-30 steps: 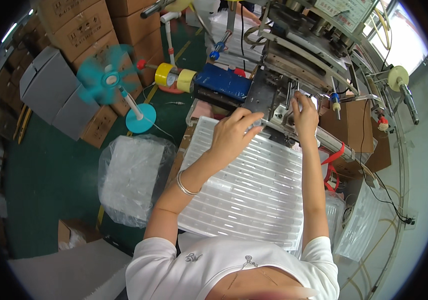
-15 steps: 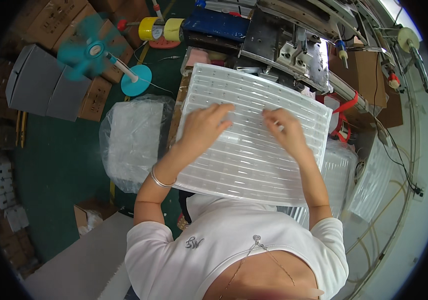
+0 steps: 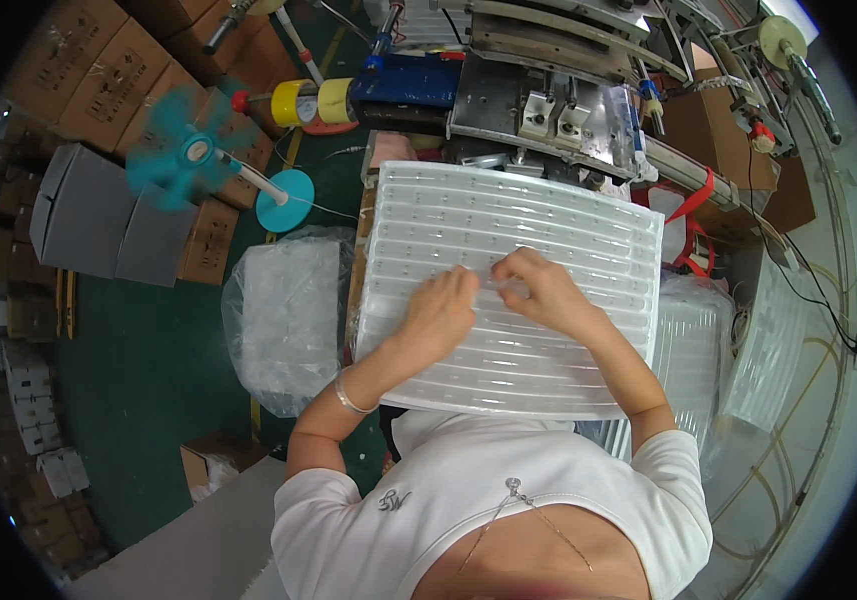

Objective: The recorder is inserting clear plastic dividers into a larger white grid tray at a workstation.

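A large white ribbed plastic tray (image 3: 589, 385) lies in front of me, with rows of small clear pieces along its grooves. My left hand (image 3: 441, 315) is over the middle of the tray, fingers bent and drawn together. Just to its right is my right hand (image 3: 547, 290), its thumb and forefinger curled toward each other. The fingertips of both hands nearly meet above the grooves. Anything between them is too small or hidden to name.
Beyond the tray stands a metal press machine (image 3: 494, 110). A blue fan (image 3: 197, 150) and rolls of yellow tape (image 3: 294, 103) are at the far left. A plastic-wrapped stack (image 3: 294, 310) sits left of the tray, more ribbed trays (image 3: 689, 350) to the right.
Both hands have come closer together and nearer to my body over the tray. Their fingers have drawn in from a more spread pose. The whole view has shifted slightly.
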Available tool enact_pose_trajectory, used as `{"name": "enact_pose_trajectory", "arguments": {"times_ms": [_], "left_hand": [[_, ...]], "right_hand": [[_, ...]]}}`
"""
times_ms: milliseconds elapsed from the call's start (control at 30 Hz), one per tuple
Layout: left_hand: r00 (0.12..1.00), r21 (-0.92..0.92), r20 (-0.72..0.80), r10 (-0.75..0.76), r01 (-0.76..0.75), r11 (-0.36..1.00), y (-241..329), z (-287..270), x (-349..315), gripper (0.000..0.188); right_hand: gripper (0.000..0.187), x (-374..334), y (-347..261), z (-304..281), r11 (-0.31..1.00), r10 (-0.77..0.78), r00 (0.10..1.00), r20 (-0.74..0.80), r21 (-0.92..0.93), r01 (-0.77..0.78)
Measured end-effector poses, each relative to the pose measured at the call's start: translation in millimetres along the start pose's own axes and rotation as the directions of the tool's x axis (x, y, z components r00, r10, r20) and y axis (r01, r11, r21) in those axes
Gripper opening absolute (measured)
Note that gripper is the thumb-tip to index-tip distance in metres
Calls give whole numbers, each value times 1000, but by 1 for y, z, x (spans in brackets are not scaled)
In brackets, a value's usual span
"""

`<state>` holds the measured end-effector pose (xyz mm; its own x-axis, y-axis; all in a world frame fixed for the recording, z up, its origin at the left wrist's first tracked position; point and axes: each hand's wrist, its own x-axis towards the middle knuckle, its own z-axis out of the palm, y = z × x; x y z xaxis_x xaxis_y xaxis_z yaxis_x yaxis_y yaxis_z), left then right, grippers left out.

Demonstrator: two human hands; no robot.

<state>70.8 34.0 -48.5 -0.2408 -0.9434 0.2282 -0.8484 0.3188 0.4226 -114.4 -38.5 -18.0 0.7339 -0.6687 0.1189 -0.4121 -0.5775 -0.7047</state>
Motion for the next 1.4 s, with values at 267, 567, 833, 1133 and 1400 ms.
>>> {"name": "enact_pose_trajectory", "arguments": {"times_ms": [267, 567, 833, 1133, 1400], "left_hand": [[968, -11, 84, 235, -235, 972, -9, 13, 3, 23], [953, -159, -262, 149, -195, 968, 23, -60, 105, 35], [841, 354, -450, 301, -141, 924, 3, -32, 243, 34], [884, -322, -464, -61, -104, 941, 14, -53, 137, 24], [952, -694, -276, -130, -104, 713, 49, -62, 79, 19]], "right_hand": [[15, -13, 37, -55, 956, 268, 885, -380, 216, -196], [27, -17, 37, -111, 986, 152, 725, -671, 152, -66], [27, 47, 42, -120, 994, 15, 684, -729, -61, -86], [16, 123, 59, -118, 811, -257, 654, -711, -527, -254], [36, 92, 75, -102, 929, -168, 582, -796, -325, -177]]}}
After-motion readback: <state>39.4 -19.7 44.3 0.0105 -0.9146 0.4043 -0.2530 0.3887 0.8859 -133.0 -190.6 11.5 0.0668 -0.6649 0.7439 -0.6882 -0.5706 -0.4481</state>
